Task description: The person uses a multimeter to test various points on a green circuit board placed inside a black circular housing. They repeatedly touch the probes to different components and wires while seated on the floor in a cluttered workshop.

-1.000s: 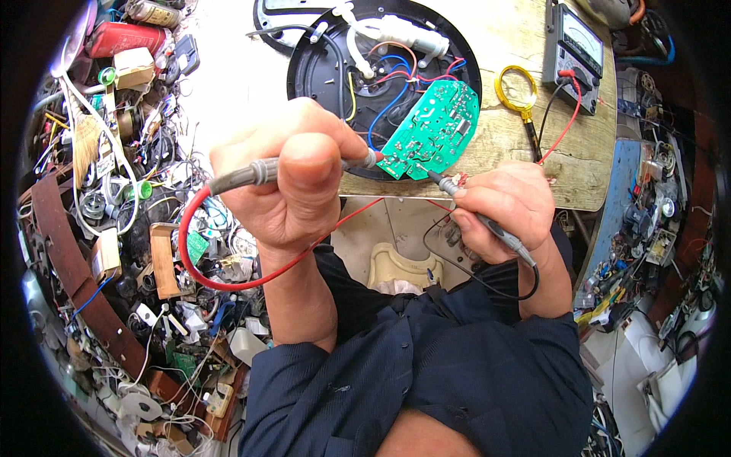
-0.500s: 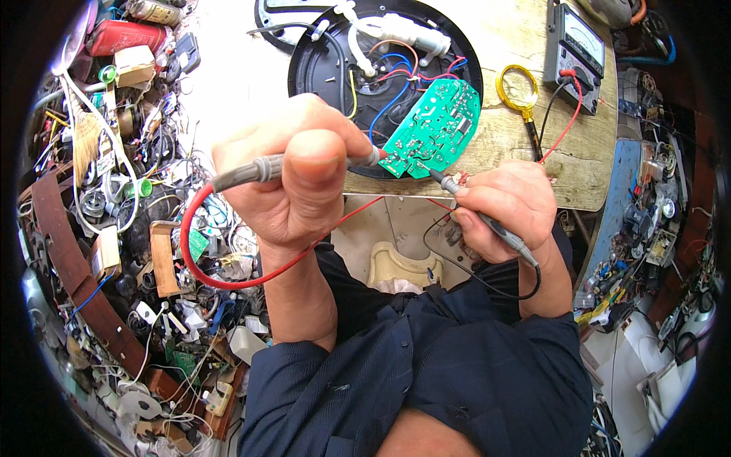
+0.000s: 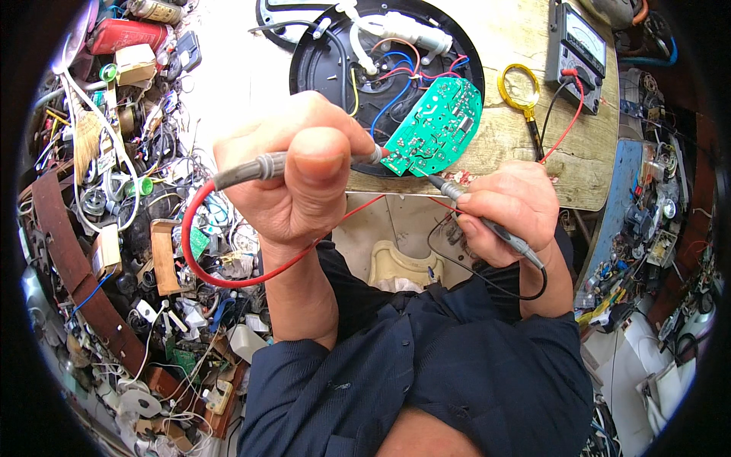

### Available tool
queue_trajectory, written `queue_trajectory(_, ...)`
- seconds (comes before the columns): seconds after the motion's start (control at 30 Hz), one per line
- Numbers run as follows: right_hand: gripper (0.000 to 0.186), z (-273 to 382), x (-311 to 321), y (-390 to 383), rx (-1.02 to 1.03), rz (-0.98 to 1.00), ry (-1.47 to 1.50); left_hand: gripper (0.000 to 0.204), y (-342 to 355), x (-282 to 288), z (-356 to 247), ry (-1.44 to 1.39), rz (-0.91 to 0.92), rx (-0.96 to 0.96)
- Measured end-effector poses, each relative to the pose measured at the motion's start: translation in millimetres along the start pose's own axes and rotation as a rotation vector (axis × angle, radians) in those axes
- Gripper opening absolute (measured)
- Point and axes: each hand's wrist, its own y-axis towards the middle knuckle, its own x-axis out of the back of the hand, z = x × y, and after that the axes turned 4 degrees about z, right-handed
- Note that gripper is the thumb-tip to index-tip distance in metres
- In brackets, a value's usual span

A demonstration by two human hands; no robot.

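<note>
A green circuit board (image 3: 438, 126) rests at the near right side of a round black housing (image 3: 320, 72), with blue, red and yellow wires behind it. My left hand (image 3: 293, 164) is closed round a red-leaded test probe (image 3: 263, 166), its tip at the board's lower left corner. In my right hand (image 3: 514, 206) is a black-leaded test probe (image 3: 449, 188), pinched like a pen. Its tip is at the board's lower edge; whether it touches a solder point is too fine to tell. Both leads loop below the hands.
An analog multimeter (image 3: 580, 57) with red and black plugs stands at the right of the wooden table (image 3: 582, 156). A yellow magnifying glass (image 3: 519, 91) lies beside it. Heaped electronic parts (image 3: 145, 190) fill the left side, with more at the right. Below the table edge is a cream stool (image 3: 403, 263).
The black probe's tip has shifted slightly left and up along the board's lower edge. The red probe stays at the same corner, and the board and housing have barely moved.
</note>
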Motion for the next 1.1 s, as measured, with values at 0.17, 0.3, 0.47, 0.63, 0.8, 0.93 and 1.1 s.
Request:
queue_trajectory(0.17,0.021,4.0,3.4,6.1,-0.027,0.027,0.020,0.052,-0.1,-0.3,-0.1,-0.007,-0.005,-0.001)
queue_trajectory(0.3,0.021,5.4,4.7,8.7,-0.032,0.062,0.032,0.051,-1.0,1.3,1.0,-0.008,-0.003,-0.007)
queue_trajectory(0.47,0.019,1.0,-5.1,1.1,-0.028,0.035,0.039,0.051,-1.0,-2.9,2.1,-0.035,-0.024,-0.022)
queue_trajectory(0.63,0.020,4.3,1.7,9.6,-0.029,0.067,0.043,0.051,-1.4,-1.2,2.7,-0.022,-0.022,-0.027)
queue_trajectory(0.8,0.018,1.9,3.2,8.1,-0.031,0.040,-0.016,0.049,-0.8,-0.1,2.0,-0.009,0.002,-0.015)
queue_trajectory(0.93,0.018,0.3,1.1,7.9,-0.035,0.047,-0.015,0.048,-1.6,-3.5,4.2,-0.040,-0.034,-0.042)
queue_trajectory(1.1,0.019,0.5,1.4,8.5,-0.035,0.047,-0.011,0.049,-1.7,-1.3,4.8,-0.022,-0.011,-0.030)
